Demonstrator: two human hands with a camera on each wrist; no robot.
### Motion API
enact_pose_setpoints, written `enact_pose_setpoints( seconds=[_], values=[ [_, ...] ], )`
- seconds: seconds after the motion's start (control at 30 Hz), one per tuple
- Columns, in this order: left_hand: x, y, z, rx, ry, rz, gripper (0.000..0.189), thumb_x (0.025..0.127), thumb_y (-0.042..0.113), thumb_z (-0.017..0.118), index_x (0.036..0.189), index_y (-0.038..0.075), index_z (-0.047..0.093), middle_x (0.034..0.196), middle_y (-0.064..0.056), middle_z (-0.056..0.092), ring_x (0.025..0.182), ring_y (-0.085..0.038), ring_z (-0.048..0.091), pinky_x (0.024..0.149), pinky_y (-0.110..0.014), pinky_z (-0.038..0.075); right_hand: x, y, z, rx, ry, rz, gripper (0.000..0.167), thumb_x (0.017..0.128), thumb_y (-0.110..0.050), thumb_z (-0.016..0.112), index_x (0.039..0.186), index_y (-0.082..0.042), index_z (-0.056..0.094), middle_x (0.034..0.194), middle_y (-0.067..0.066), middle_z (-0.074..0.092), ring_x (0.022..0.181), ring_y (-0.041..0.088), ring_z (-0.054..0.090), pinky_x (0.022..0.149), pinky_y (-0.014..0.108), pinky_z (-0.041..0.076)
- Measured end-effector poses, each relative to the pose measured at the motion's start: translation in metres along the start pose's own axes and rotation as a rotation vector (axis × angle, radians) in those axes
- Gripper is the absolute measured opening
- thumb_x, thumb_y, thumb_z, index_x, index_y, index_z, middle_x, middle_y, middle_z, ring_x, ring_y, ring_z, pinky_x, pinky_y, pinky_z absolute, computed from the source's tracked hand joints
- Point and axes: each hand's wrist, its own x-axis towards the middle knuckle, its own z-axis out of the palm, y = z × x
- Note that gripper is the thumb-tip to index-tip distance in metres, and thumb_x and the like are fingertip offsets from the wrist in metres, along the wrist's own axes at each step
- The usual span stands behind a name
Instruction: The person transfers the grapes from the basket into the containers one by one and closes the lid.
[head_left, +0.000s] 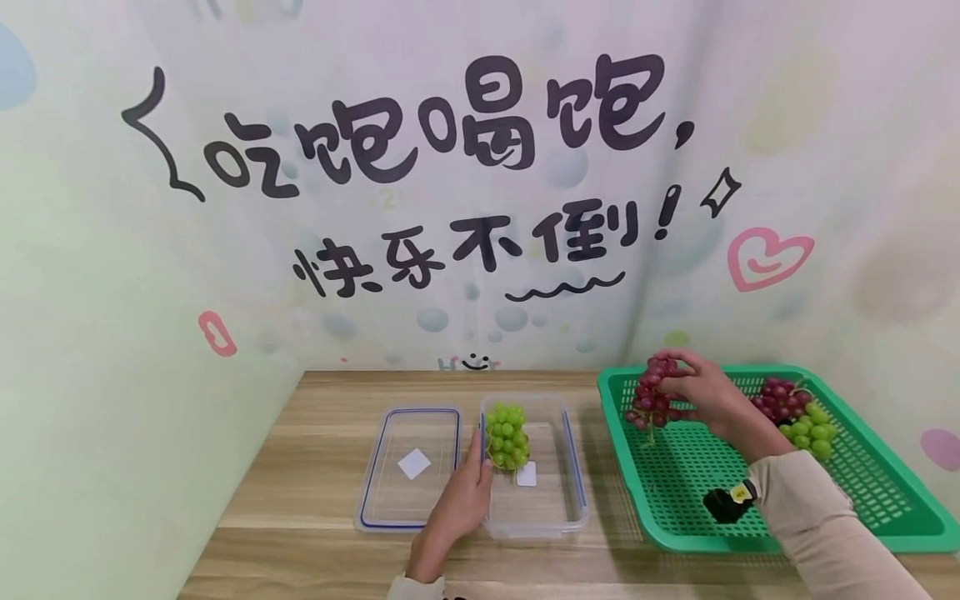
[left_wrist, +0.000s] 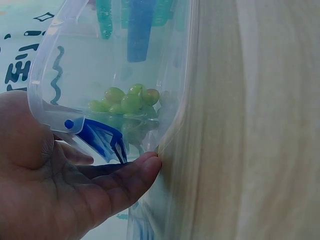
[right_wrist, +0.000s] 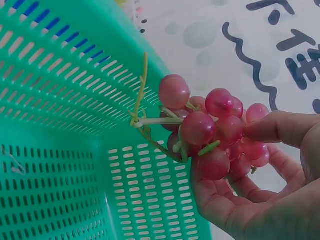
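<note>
My left hand is at the left side of a clear plastic container, thumb at the rim and fingers along the outer wall by a blue clip. A bunch of green grapes lies inside, against that same wall. Over the left part of a green basket, my right hand grips a bunch of red grapes. Thumb and fingers press on the berries from both sides, and the bare stem sticks out away from the palm.
A clear lid with a blue seal lies left of the container on the wooden table. More red grapes and green grapes sit in the basket's right part. A printed wall stands behind the table.
</note>
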Motion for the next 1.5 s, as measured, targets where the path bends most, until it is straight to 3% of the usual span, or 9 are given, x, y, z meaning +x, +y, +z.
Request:
enact_pose_setpoints(
  seconds=[0.57,1.17,1.5],
  values=[
    [0.001,-0.001,0.0,0.007,0.003,-0.013,0.056,0.108,0.011,0.03,0.155,-0.01,0.007,0.159,-0.032,0.016,0.146,-0.046,0.02,0.118,-0.059,0.021,0.005,-0.012,0.01,0.048,-0.039,-0.009,0.049,0.103,-0.015,0.049,0.15,-0.011,0.033,0.132,0.019,0.048,0.107,0.026,0.059,0.086,0.042,0.056],
    [0.002,-0.002,-0.001,0.011,-0.004,-0.025,0.056,0.109,0.012,0.03,0.155,-0.008,0.007,0.16,-0.031,0.015,0.147,-0.045,0.02,0.118,-0.058,0.022,0.012,-0.024,0.037,0.081,-0.081,-0.04,0.049,0.1,-0.009,0.055,0.146,-0.013,0.039,0.134,0.023,0.048,0.108,0.029,0.06,0.087,0.047,0.058],
    [0.002,-0.004,0.001,0.01,-0.004,-0.039,0.056,0.109,0.013,0.03,0.156,-0.006,0.008,0.16,-0.031,0.016,0.147,-0.045,0.02,0.118,-0.059,0.022,0.015,-0.025,0.053,0.111,-0.118,-0.067,0.046,0.099,-0.003,0.051,0.144,-0.013,0.043,0.136,0.023,0.044,0.106,0.03,0.061,0.083,0.047,0.058]
  ],
)
